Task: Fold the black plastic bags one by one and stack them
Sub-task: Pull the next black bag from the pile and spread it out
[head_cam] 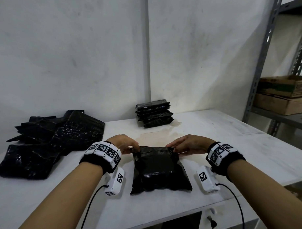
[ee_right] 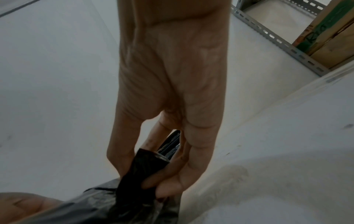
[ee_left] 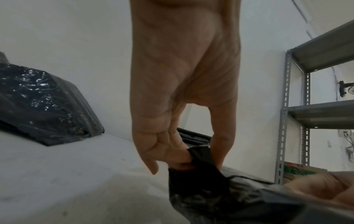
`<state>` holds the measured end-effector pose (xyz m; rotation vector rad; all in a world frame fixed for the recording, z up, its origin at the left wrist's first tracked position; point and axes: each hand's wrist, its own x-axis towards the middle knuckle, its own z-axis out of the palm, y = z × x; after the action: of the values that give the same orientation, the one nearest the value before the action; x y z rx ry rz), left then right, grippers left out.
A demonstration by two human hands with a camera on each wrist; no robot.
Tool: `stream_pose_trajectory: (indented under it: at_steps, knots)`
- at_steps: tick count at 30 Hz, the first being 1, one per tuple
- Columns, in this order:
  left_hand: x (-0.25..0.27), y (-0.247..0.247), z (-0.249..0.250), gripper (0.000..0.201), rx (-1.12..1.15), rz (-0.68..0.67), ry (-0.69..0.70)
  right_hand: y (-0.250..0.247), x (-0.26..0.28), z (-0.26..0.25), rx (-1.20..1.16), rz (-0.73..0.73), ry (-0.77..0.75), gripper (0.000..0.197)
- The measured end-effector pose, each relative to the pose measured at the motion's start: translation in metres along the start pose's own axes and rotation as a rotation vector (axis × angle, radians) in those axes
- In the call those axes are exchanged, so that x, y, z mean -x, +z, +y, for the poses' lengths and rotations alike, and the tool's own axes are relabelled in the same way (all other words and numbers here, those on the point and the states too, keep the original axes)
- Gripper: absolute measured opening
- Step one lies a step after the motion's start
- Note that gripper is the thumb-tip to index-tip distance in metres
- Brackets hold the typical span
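Note:
A black plastic bag lies on the white table in front of me, its near part flat and its far edge lifted. My left hand pinches the far left corner of the bag between thumb and fingers. My right hand pinches the far right corner the same way. A neat stack of folded black bags stands at the back of the table by the wall. A loose heap of unfolded black bags lies at the left.
A grey metal shelf rack stands to the right with cardboard boxes on it. A brownish stain marks the table between the bag and the stack. White walls close off the back.

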<state>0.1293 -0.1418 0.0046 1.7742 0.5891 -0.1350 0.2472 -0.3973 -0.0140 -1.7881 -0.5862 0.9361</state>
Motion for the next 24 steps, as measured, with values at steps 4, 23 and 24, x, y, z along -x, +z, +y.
stream_pose_trajectory:
  at_steps: [4,23,24]
  knots:
    - [-0.001,-0.004,-0.004,0.018,0.075,-0.015,-0.136,0.002,-0.002,0.001,-0.039,-0.001,-0.026,0.032]
    - [0.017,-0.028,-0.023,0.019,0.464,-0.129,-0.286,0.007,-0.010,0.002,-0.042,-0.026,-0.007,0.032]
    - [0.018,-0.030,-0.023,0.015,0.377,-0.116,-0.302,0.007,-0.010,0.001,-0.032,-0.026,-0.009,0.032]
